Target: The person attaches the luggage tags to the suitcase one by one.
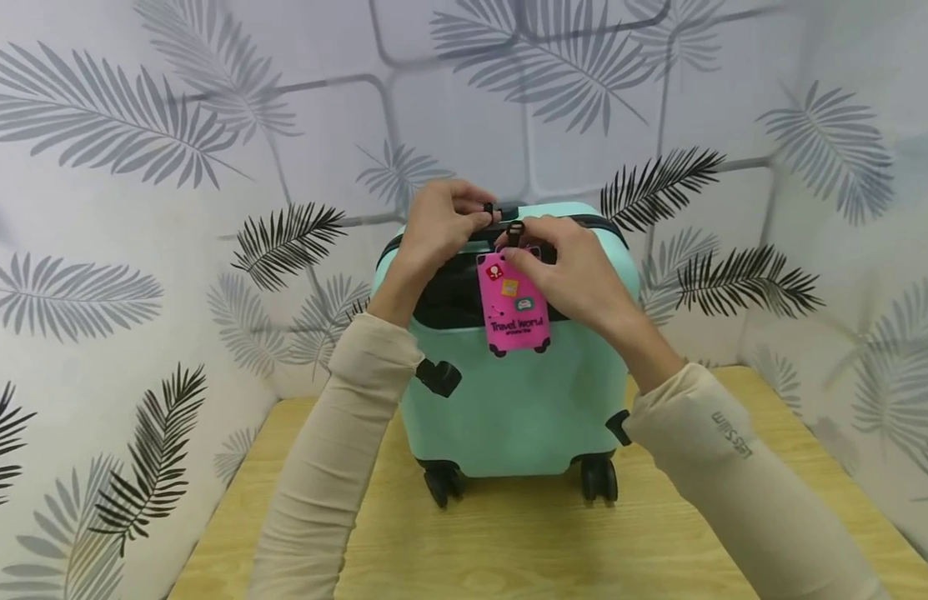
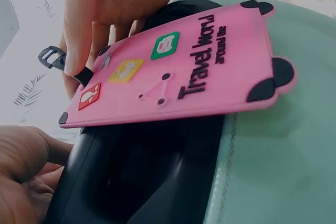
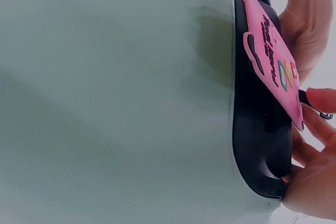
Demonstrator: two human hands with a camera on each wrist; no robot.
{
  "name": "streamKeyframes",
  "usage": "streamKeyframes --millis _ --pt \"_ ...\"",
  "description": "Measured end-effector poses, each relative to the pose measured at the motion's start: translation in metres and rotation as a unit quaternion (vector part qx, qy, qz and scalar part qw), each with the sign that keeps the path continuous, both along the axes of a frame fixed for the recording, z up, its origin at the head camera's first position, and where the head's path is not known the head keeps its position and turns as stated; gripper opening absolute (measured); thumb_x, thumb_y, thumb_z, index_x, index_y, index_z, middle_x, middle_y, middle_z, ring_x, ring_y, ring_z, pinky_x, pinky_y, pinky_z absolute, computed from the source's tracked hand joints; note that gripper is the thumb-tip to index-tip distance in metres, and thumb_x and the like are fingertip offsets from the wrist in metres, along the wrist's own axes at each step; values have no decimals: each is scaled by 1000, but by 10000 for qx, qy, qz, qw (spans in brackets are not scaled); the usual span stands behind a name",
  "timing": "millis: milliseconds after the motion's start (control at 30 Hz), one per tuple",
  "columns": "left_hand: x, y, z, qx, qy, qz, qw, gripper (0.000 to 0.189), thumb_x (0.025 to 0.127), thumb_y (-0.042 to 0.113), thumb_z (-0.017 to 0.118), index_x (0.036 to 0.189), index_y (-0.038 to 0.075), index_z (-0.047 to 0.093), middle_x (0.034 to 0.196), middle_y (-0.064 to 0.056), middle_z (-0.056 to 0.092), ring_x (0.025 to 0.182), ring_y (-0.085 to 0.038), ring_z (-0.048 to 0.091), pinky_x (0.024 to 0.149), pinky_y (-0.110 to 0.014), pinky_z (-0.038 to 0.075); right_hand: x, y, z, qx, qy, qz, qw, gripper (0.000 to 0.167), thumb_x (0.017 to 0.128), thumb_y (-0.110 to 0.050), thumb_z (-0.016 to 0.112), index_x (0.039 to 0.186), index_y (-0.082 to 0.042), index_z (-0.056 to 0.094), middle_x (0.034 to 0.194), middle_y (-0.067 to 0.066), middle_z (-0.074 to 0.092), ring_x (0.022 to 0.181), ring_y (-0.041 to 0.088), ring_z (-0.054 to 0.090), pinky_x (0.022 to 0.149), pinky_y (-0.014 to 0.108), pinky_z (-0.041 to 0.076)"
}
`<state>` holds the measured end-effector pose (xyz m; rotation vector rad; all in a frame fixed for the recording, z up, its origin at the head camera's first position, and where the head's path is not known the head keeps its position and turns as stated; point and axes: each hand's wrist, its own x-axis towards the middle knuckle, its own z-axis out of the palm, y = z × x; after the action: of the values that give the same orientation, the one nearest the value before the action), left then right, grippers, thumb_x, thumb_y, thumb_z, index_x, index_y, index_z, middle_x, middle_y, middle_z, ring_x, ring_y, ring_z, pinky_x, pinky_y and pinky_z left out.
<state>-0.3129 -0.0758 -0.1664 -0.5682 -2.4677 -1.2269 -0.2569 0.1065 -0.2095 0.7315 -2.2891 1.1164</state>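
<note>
A pink luggage tag [image 1: 514, 321] printed "Travel World" hangs against the front of a mint-green suitcase [image 1: 509, 400]. My right hand [image 1: 576, 262] pinches the tag's black strap just above its top edge, thumb in front. A small black buckle [image 2: 52, 57] sticks out past that thumb in the left wrist view. At the suitcase's top handle, my left hand [image 1: 438, 223] holds a small black strap piece [image 1: 489, 210] between thumb and fingertips. Behind the tag lies a glossy black recessed panel [image 3: 262, 140], partly covered by it.
The suitcase stands upright on black wheels [image 1: 599, 477] on a wood-grain table [image 1: 501, 550]. Close behind and to both sides rises a pale leaf-patterned backdrop [image 1: 464, 108]. Black corner guards [image 1: 438, 377] show on the suitcase's front.
</note>
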Motion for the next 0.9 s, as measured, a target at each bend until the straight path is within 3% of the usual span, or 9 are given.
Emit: streamKeyframes --millis 167,267,467,600,667,767,900 --pt "-2 -2 -3 36 383 25 9993 14 100 8 70 110 10 80 106 -7 79 105 -18 69 87 -31 53 -1 -2 -2 -397 273 25 9988 26 100 -16 68 125 -13 62 104 9 69 101 23 67 86 43 52" --pt "-3 -2 -2 143 482 -72 9987 14 100 7 70 108 9 81 104 -8 79 106 -17 67 86 -30 52 -2 -2 -3 -574 521 46 9970 19 98 -9 70 116 -10 65 103 10 66 98 21 64 86 39 52" --pt "-4 0 1 236 707 -298 9968 13 101 7 68 108 9 79 97 -7 79 90 -14 68 67 -23 44 -4 -3 -2 -602 834 -161 9946 9 91 -4 76 98 -4 69 92 11 54 91 22 52 82 36 44" --pt "-3 2 -1 376 971 -375 9939 14 102 5 63 104 8 76 96 -7 79 80 -16 68 55 -23 35 -4 -5 -2 -695 777 -275 9942 11 90 -3 76 88 -2 65 90 12 55 92 23 51 79 36 43" --pt "-2 3 -4 507 1018 -336 9929 15 103 4 59 102 8 73 97 -8 78 79 -16 70 55 -22 37 -3 -5 -3 -705 702 -306 9946 13 90 -3 77 85 -2 64 91 12 56 92 23 52 79 35 43" --pt "-1 3 -7 602 971 -303 9930 16 104 3 58 111 10 71 101 -9 79 85 -19 74 59 -21 44 -1 -5 -5 -656 616 -347 9953 14 91 -5 76 84 -2 64 93 12 58 94 24 53 81 36 43" --pt "-1 3 -9 433 734 -231 9961 35 101 0 61 133 13 68 111 -9 78 101 -20 74 66 -23 45 0 -4 -6 -613 588 -354 9958 14 93 -5 75 84 -2 64 93 12 59 95 24 54 84 37 43"
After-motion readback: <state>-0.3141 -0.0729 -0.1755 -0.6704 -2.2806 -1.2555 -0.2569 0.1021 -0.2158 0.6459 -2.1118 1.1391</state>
